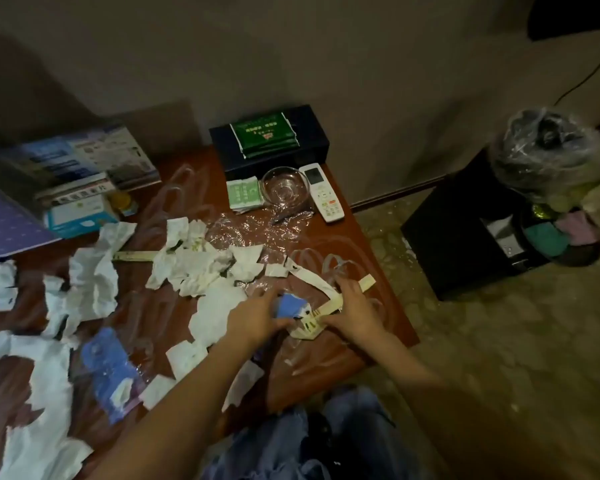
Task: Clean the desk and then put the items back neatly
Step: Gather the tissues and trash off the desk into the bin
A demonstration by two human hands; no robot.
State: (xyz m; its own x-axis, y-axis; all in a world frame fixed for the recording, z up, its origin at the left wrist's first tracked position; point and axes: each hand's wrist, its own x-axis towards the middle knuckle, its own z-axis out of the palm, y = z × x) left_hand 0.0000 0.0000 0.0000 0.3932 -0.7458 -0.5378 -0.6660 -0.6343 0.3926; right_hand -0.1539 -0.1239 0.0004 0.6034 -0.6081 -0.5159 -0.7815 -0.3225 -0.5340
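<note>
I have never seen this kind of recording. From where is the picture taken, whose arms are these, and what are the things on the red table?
There is no machine here. A person wears one camera on the head, so you look forward and down along their own arms. The left hand and right hand gather a pale paper strip and a blue scrap near the front edge of the desk. Crumpled white tissues and clear plastic film cover much of it. At the back stand a glass bowl, a white remote control and green packets on a dark box.
</note>
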